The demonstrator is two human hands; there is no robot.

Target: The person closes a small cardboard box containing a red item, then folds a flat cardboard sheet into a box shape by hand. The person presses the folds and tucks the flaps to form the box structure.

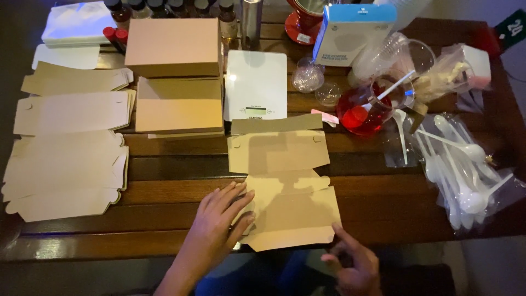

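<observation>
Near the worktop [164,230] edge, we're folding a flat box blank [285,211].
Left hand [219,219] presses it open-palmed; right hand [356,263] loose, empty at its corner; next we need a crease.

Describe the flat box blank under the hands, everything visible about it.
The box blank is tan, thin card by its look, unfolded and lying flat on the dark wooden table, in front of the white scale. It shows several panels divided by creases, with rounded tabs and small notches along the edges. Its near part looks slightly lifted and folded over. The left hand presses on its near left edge; the right hand has a fingertip at its near right corner.
</observation>
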